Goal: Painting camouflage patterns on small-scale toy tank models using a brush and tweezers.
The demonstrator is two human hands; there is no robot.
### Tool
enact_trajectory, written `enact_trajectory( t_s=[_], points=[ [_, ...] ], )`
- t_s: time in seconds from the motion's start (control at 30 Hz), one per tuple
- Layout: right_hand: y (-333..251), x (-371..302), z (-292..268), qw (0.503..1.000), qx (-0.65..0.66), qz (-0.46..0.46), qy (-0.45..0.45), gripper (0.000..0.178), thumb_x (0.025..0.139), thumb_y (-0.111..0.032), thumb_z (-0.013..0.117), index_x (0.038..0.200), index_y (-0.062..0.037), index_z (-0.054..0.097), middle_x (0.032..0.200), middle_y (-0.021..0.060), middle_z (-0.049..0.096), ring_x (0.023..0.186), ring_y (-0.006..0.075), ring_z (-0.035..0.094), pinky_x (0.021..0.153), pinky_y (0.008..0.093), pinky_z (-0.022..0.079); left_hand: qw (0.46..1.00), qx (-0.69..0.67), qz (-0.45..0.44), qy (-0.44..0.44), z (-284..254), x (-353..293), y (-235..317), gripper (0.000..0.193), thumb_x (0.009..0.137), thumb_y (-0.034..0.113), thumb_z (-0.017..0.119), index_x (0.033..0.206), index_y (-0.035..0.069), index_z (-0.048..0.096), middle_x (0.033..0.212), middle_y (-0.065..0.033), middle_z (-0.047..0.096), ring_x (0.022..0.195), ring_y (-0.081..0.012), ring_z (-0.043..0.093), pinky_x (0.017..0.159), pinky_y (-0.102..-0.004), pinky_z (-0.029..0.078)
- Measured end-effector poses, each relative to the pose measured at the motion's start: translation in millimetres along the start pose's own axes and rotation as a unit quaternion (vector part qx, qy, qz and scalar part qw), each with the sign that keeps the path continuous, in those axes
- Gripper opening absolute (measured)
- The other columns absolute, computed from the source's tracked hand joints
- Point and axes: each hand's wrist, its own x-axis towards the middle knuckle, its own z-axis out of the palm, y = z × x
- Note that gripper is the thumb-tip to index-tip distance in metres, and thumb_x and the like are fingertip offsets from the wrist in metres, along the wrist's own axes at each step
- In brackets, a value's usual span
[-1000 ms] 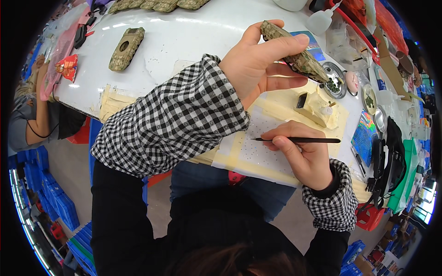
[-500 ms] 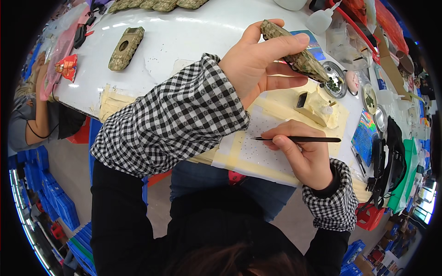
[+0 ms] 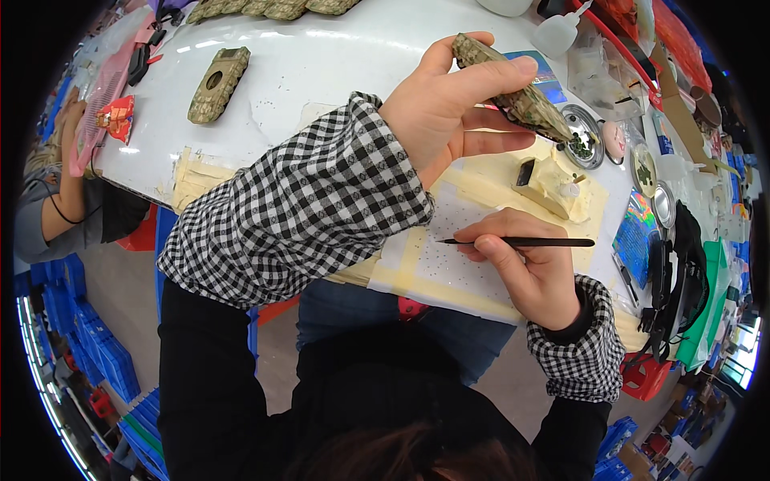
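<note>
- Two bare hands work apart from each other, each closed on something of its own.
- The left hand point(image 3: 453, 100) grips a camouflage model tank hull point(image 3: 529, 100) between thumb and fingers, holding it tilted, with its lower end near a round metal dish point(image 3: 597, 152) of small dark green parts.
- The right hand point(image 3: 525, 268) pinches a slim black pointed tool point(image 3: 561, 242) between thumb and fingers; whether it is a pair of tweezers cannot be told for certain.
- The tool points left, its tip over a white sheet point(image 3: 413, 268) scattered with tiny specks; whether tip and sheet touch is too fine to tell.
- Yellowish tape runs along parts of the sheet, and just beyond the right hand sits a yellowish block point(image 3: 553, 191) with a small whitish nozzle or cap on top.
- One more camouflage hull point(image 3: 218, 85), with a round opening, lies on the white bench point(image 3: 321, 60) well to the left, and several others stand in a row point(image 3: 277, 7) at the far edge.
- On the right lie a second round dish point(image 3: 644, 172) with green parts, a shiny iridescent sheet point(image 3: 637, 228) and a green tray point(image 3: 704, 309).
- A red packet point(image 3: 118, 119) rests near the left edge, where a co-worker's arm point(image 3: 66, 204) shows.
</note>
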Motion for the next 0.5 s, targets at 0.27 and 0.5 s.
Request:
enact_trajectory(
  t_s=[0.27,0.5],
  points=[
    [-3.0,0.3,-2.7,1.000,0.010,-0.007,-0.014,0.014,0.088,-0.009,0.060,0.090,0.0028,0.067,0.082,0.0128,0.065,0.074,0.0216,0.062,0.067,0.0293,0.048,1.000,-0.002,-0.004,-0.003,-1.2,1.3,0.2,0.075,0.078,0.021,0.073,0.131,0.004,0.022,0.109,-0.0149,0.050,0.091,-0.0248,0.063,0.076,-0.0344,0.058],
    [-4.9,1.4,-6.2,0.999,-0.014,-0.034,-0.012,0.013,0.087,-0.008,0.061,0.090,0.0030,0.067,0.081,0.0131,0.065,0.074,0.0215,0.062,0.068,0.0291,0.049,1.000,-0.001,-0.008,-0.002,-1.4,1.8,0.6,0.075,0.078,0.021,0.073,0.130,0.004,0.022,0.108,-0.0149,0.051,0.091,-0.0245,0.063,0.077,-0.0349,0.057]
  ],
)
